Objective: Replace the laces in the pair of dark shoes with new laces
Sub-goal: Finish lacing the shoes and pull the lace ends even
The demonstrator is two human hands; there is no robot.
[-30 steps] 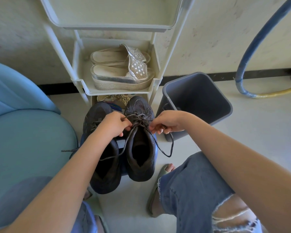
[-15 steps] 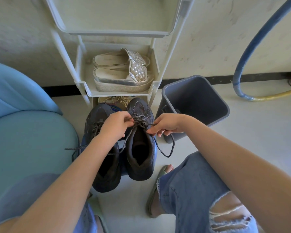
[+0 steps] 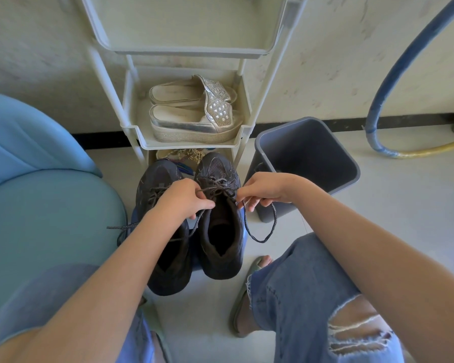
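**Task items.** Two dark shoes stand side by side, toes pointing far, on a blue support [image 3: 244, 238] between the seated person's knees. They sit just near of a white rack [image 3: 139, 138]. The R shoe [image 3: 218, 268] is the one being worked on. The L shoe [image 3: 155, 179] is partly covered by the person's L forearm.

**Hands.**
- L hand [image 3: 186, 197]: fingers curled, thumb and forefinger pinching the grey lace [image 3: 260, 241] at the top eyelets of the R shoe, approx. over the tongue.
- R hand [image 3: 262, 189]: fingers curled, tips pinching the same lace at the R edge of the shoe collar. Below this hand the lace hangs in a loose loop beside the shoe. Contact w/ the floor cannot be told.
- The lace runs taut across the shoe opening between the two hands.

**L shoe lace.** A loose lace end [image 3: 118, 227] sticks out to the L, toward the blue seat [image 3: 37, 205].

**Surroundings.**
- The rack's middle shelf holds a pair of silver sandals [image 3: 194, 121].
- A grey bin [image 3: 350, 163] stands R of the rack, far-R of the shoes.
- A blue hose [image 3: 393, 74] curves down the far wall at R.
- The person wears torn jeans [image 3: 299, 284]. One foot [image 3: 264, 261] is on the floor just R of the R shoe's heel.
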